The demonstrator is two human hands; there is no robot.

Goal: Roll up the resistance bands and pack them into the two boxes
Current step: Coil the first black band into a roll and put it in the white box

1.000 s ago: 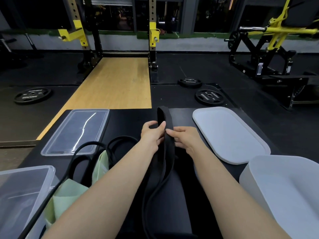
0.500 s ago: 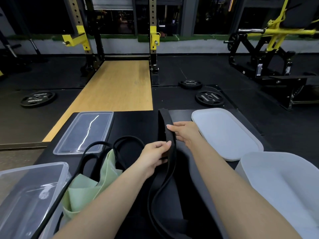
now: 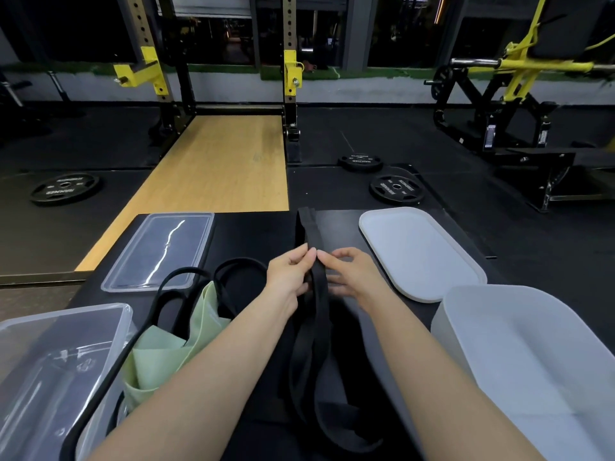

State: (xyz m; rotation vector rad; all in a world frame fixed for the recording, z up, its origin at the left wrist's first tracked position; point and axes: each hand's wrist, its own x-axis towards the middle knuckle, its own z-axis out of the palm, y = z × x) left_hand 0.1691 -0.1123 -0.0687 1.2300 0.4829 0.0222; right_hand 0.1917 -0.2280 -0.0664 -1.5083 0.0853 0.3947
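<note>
A wide black resistance band (image 3: 312,314) lies lengthwise down the middle of the black table (image 3: 253,234), its far end folded flat near the table's far edge and its near end looping toward the person. The left hand (image 3: 289,277) curls round the band's left edge, thumb and fingertips pinching it, and the right hand (image 3: 346,272) pinches the same stretch from the right, fingertips meeting the left hand's on top of the band. Left of the arms, thin black bands (image 3: 186,284) and a pale green band (image 3: 173,347) lie in a heap just beside the clear plastic box (image 3: 50,361), whose clear lid (image 3: 159,251) lies flat farther back. On the right stands the white box (image 3: 532,361), with its white lid (image 3: 419,251) behind it
</note>
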